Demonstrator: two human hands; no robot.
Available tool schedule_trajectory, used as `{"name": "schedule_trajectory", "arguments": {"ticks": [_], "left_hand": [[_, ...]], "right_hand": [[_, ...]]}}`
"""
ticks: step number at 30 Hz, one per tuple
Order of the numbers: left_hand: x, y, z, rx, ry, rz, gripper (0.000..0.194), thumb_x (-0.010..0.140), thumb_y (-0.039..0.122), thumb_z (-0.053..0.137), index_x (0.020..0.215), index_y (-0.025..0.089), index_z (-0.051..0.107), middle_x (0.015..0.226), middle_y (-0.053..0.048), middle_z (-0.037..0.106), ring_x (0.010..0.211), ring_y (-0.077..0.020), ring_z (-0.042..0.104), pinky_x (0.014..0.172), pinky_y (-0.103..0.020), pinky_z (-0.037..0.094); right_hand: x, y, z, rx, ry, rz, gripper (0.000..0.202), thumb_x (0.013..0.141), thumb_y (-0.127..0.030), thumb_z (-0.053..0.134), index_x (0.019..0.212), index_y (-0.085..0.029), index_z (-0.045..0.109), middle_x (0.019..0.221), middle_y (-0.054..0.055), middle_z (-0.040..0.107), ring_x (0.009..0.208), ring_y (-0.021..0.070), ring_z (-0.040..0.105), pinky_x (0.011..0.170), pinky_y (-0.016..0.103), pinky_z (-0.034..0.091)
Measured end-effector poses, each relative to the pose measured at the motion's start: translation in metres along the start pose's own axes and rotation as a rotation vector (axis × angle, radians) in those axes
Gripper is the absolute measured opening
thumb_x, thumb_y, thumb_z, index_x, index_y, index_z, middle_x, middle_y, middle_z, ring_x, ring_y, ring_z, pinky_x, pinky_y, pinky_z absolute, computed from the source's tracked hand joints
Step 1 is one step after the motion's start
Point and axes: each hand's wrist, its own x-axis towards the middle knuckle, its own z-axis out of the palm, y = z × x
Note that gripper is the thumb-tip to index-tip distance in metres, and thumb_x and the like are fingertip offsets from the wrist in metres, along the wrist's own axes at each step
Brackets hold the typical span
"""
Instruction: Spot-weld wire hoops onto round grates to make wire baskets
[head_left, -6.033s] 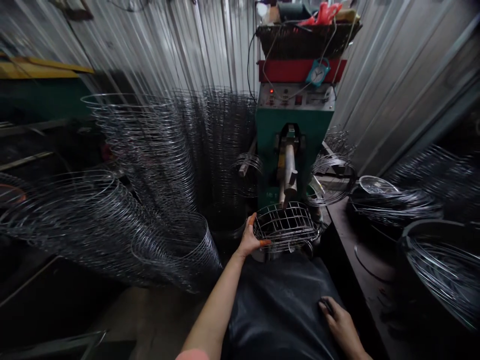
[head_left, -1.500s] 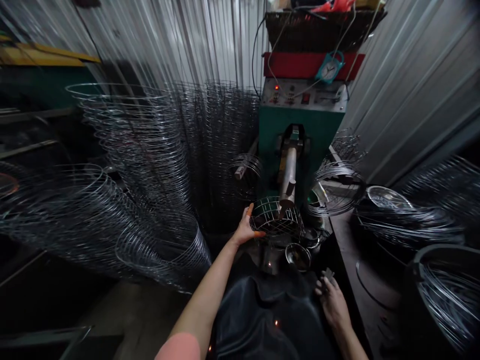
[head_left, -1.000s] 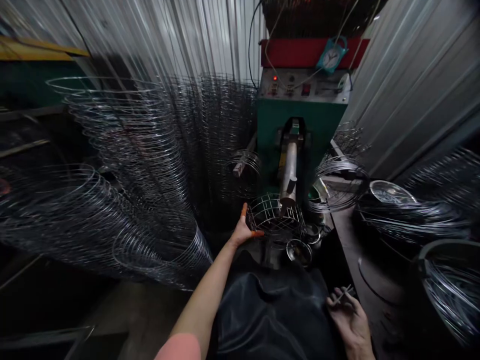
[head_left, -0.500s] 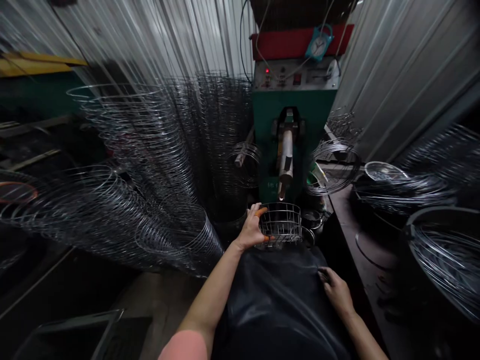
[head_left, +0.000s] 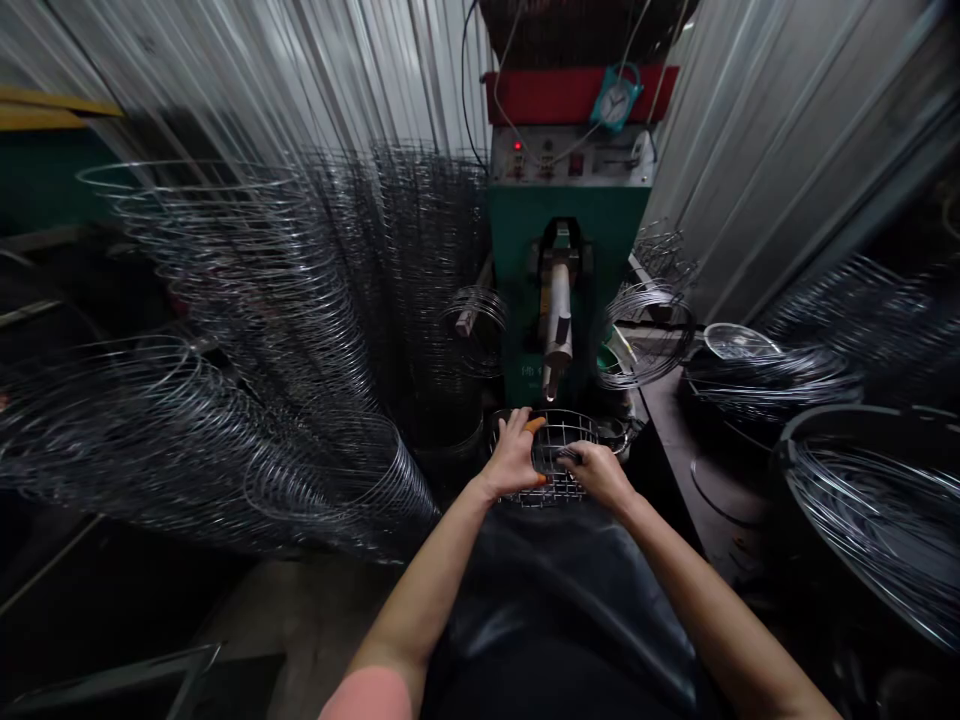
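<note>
A round wire basket (head_left: pixel 559 430) sits below the electrode of a green welding machine (head_left: pixel 517 230). My left hand (head_left: pixel 515 455) grips the basket's left side, with orange coverings on its thumb and a finger. On the basket's near right side is my right hand (head_left: pixel 596 468), its fingers pinched together. Something small and dark shows at those fingertips, too unclear to name. The metal electrode arm (head_left: pixel 556 315) points down just above the basket's far rim. A dark apron (head_left: pixel 555 590) covers my lap.
Tall stacks of wire rings (head_left: pixel 247 270) lean on the left. Wire hoops (head_left: pixel 649 330) hang right of the machine. A bench (head_left: pixel 679 450) on the right bears wire bundles and a large bucket (head_left: pixel 787 445) of wires. A blue clock (head_left: pixel 616 98) hangs above.
My right hand has moved from the apron up and left to the basket. My left hand stays on the basket. The view has shifted slightly to the right.
</note>
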Motion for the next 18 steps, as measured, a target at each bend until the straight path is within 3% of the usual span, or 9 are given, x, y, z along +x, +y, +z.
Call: {"name": "schedule_trajectory", "arguments": {"ticks": [3,8,13,18], "left_hand": [[0.002,-0.005,-0.002,-0.029,-0.003,-0.011,0.093,0.046,0.029,0.080,0.127,0.015,0.037,0.144,-0.020,0.021,0.136,-0.0373,0.013,0.108,-0.058,0.010],[0.006,-0.009,-0.004,-0.060,-0.030,-0.021,0.094,0.045,0.028,0.080,0.128,0.018,0.037,0.143,-0.018,0.023,0.136,-0.0359,0.012,0.108,-0.057,0.009],[0.009,-0.011,-0.005,-0.064,-0.051,-0.044,0.092,0.047,0.031,0.079,0.128,0.016,0.037,0.144,-0.019,0.021,0.136,-0.0357,0.012,0.109,-0.055,0.008],[0.013,-0.015,-0.004,-0.055,-0.042,-0.044,0.093,0.047,0.032,0.080,0.128,0.015,0.038,0.143,-0.019,0.022,0.136,-0.0366,0.013,0.109,-0.056,0.010]], "right_hand": [[0.002,0.004,0.008,0.042,-0.013,-0.088,0.012,0.080,-0.022,0.056,0.080,-0.020,0.068,0.084,0.006,0.069,0.080,0.0204,0.064,0.072,0.029,0.047],[-0.001,0.012,0.002,0.195,-0.114,-0.217,0.021,0.086,-0.025,0.049,0.091,-0.019,0.068,0.088,0.006,0.068,0.082,0.0187,0.063,0.075,0.029,0.048],[-0.001,0.017,0.001,0.177,-0.124,-0.274,0.026,0.076,-0.023,0.062,0.102,-0.018,0.065,0.092,0.007,0.066,0.083,0.0182,0.062,0.075,0.028,0.047],[0.001,0.016,0.005,0.148,-0.087,-0.295,0.019,0.076,-0.019,0.059,0.094,-0.019,0.066,0.088,0.006,0.066,0.081,0.0180,0.061,0.074,0.028,0.047]]}}
